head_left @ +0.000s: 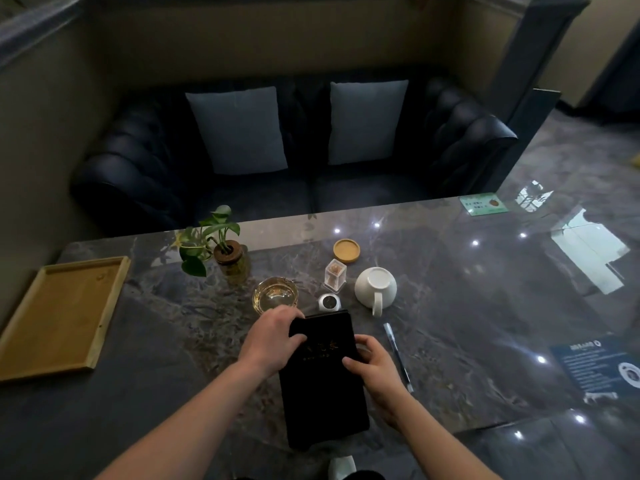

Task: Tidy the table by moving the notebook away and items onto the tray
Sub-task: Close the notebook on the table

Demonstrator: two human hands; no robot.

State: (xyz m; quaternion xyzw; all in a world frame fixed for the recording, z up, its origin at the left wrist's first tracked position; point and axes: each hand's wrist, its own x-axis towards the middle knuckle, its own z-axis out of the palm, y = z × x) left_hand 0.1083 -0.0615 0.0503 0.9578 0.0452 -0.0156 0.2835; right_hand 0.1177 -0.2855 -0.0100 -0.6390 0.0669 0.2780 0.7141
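Both hands grip the black notebook lying mid-surface; left hand fingers curl over its far corner, right hand fingers clasp its side edge; the notebook step seems underway; next, lift it clear; the tray sits empty at left.

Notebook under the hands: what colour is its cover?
Black, with faint gold lettering; the notebook shows best in the head view.
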